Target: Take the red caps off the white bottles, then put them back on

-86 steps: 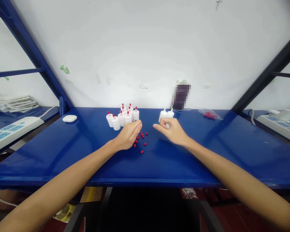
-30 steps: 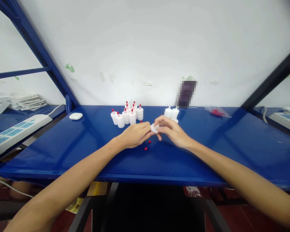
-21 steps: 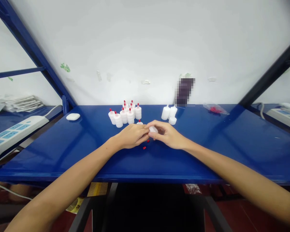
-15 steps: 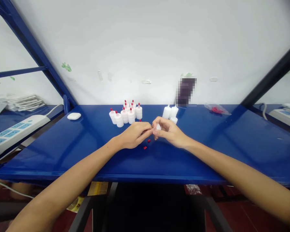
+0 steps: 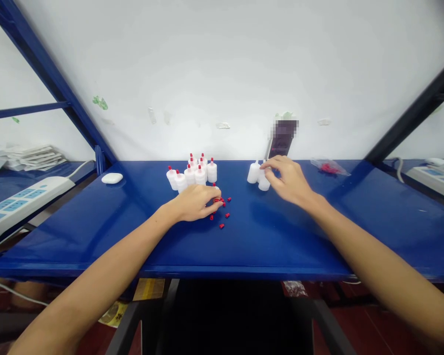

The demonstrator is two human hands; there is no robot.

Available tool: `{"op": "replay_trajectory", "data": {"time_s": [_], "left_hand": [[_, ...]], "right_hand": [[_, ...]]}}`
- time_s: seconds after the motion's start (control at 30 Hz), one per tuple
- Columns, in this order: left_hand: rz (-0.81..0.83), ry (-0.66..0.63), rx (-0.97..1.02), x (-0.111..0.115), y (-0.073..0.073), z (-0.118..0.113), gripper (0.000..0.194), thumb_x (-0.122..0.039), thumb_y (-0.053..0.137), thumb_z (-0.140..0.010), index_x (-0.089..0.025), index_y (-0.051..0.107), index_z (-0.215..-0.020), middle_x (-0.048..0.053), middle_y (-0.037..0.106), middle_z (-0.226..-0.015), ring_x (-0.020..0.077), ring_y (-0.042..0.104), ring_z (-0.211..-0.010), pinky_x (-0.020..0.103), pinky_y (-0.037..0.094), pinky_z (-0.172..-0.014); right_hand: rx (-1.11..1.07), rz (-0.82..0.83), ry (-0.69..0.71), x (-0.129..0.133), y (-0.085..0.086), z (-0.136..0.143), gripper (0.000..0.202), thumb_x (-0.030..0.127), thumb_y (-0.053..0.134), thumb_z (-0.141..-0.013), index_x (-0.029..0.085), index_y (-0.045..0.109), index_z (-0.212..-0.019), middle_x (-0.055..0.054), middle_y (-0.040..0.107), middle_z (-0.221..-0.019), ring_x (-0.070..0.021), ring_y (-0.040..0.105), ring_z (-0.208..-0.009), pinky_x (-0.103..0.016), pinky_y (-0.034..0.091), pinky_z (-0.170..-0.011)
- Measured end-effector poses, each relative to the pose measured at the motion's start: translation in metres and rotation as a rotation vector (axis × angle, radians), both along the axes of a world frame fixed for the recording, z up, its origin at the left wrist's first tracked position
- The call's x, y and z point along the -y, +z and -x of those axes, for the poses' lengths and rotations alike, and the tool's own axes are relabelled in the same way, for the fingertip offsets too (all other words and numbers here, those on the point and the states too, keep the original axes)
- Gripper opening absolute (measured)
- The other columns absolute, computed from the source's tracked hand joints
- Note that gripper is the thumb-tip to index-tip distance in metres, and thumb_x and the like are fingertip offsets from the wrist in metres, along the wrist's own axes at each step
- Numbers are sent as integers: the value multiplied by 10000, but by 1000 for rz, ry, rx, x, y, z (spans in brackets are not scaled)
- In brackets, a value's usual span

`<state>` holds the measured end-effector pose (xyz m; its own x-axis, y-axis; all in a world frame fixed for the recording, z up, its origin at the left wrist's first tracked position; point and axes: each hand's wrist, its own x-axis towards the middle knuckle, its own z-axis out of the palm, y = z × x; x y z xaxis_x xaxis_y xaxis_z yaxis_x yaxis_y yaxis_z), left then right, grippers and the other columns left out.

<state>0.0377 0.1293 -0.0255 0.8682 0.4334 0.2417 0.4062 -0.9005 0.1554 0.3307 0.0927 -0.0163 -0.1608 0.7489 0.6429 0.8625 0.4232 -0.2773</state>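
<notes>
Several small red caps [image 5: 227, 215] lie loose on the blue table. My left hand [image 5: 199, 202] is over them, thumb and fingertips pinched around the red caps at the pile's edge. Behind and left of it, several white bottles with red caps [image 5: 212, 171] stand upright in a group. A bottle near the left fingertips is mostly hidden. To the right stand a few white bottles without red caps [image 5: 253, 173]. My right hand [image 5: 286, 178] has its thumb and fingers closed at the top of one of these.
A dark phone [image 5: 282, 139] leans on the wall. A clear bag with red pieces [image 5: 329, 168] lies at the back right. The white oval object [image 5: 112, 178] and a power strip [image 5: 25, 199] are at the left.
My hands have moved apart. The left has gone down to the red caps, and the right has moved right and back to the uncapped bottles. A white bottle no longer shows between my hands.
</notes>
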Motion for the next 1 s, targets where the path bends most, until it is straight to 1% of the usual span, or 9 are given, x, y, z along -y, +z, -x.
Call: {"op": "replay_trajectory", "data": {"time_s": [0.13, 0.27, 0.4, 0.53, 0.67, 0.77, 0.83, 0.9, 1.0], "left_hand": [[-109, 53, -41, -1, -4, 1, 197, -351, 517, -937, -178, 581, -869, 22, 596, -816, 152, 534, -677, 280, 355, -614], [-193, 138, 8, 0, -4, 0, 274, -424, 561, -910, -182, 641, -1011, 60, 614, -1010, 143, 550, -685, 283, 407, -635], [-245, 282, 77, 0, -4, 0, 326, -423, 485, -964, -215, 656, -1146, 69, 621, -1190, 129, 581, -667, 288, 433, -626], [-212, 314, 33, -2, -6, -2, 337, -366, 431, -998, -223, 673, -1184, 59, 659, -1240, 200, 679, -867, 301, 490, -683], [-196, 294, 2, -4, -11, -4, 317, -302, 446, -990, -192, 693, -1156, 55, 703, -1197, 234, 702, -935, 322, 530, -708], [-227, 297, 34, -7, -15, -4, 315, -196, 453, -968, -184, 688, -1176, 57, 711, -1191, 232, 711, -914, 321, 537, -669], [-261, 273, 87, -9, -17, -4, 329, -142, 458, -952, -183, 683, -1188, 63, 712, -1187, 220, 714, -901, 305, 532, -639], [-300, 225, 185, -11, -18, -4, 312, -130, 467, -958, -178, 683, -1178, 72, 719, -1155, 202, 713, -902, 289, 537, -645], [-346, 128, 364, -10, -18, -7, 231, -176, 498, -986, -157, 690, -1114, 76, 739, -1047, 174, 708, -891, 276, 553, -710]], "right_hand": [[90, 77, -96, -4, 3, -11, 290, 219, 501, -888, 148, 746, -1025, -118, 712, -1052, -268, 645, -950, -374, 474, -825], [182, 179, -106, -4, 3, -11, 270, 248, 520, -903, 155, 757, -993, -107, 704, -986, -237, 653, -835, -352, 474, -783], [260, 236, -100, -4, 1, -12, 259, 262, 511, -925, 161, 748, -955, -108, 675, -952, -223, 638, -787, -337, 460, -728], [308, 280, -118, -5, -2, -12, 247, 269, 529, -917, 177, 729, -1030, -101, 675, -978, -223, 641, -782, -328, 433, -670], [259, 194, -180, -2, 0, -9, 259, 295, 531, -911, 209, 705, -1083, -86, 690, -1005, -228, 644, -797, -320, 402, -640], [145, 30, -184, 0, 3, -5, 168, 257, 551, -882, 190, 696, -937, -40, 673, -777, -193, 608, -684, -349, 417, -725], [69, -51, -148, 3, 3, 2, 109, 232, 570, -860, 194, 671, -844, 7, 602, -605, -164, 555, -580, -373, 423, -775], [-16, -71, -54, 6, 1, 11, 88, 227, 584, -848, 201, 637, -784, 25, 556, -552, -149, 518, -527, -362, 439, -739], [-159, 0, 197, 13, -6, 29, 139, 257, 607, -852, 203, 552, -737, -45, 639, -828, -163, 587, -653, -332, 478, -676]]}}
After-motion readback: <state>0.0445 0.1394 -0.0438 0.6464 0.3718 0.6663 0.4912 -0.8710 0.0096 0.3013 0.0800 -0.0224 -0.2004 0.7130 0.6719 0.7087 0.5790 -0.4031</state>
